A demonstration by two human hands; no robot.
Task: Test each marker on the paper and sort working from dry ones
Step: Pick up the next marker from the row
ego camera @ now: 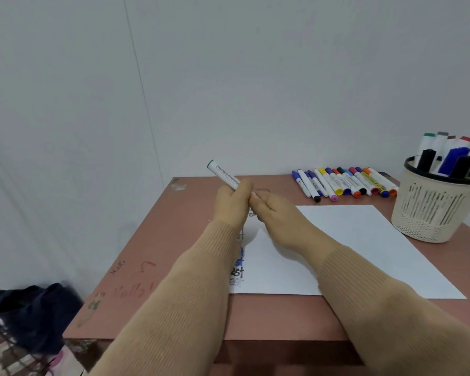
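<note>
A white marker with a green end [224,175] is gripped in my left hand [232,202], its barrel slanting up and to the left above the table's far side. My right hand [273,210] meets the marker's near end, and its fingers hide the cap or tip there. Both hands hover over the top left corner of a white sheet of paper [364,245]. Handwritten test marks in black and blue [238,263] run down the sheet's left edge, partly hidden by my left sleeve.
A row of several coloured markers [345,183] lies at the back of the pinkish table [168,240]. A beige perforated basket [434,210] holding several markers stands at the right edge. A dark bag [30,313] lies on the floor to the left.
</note>
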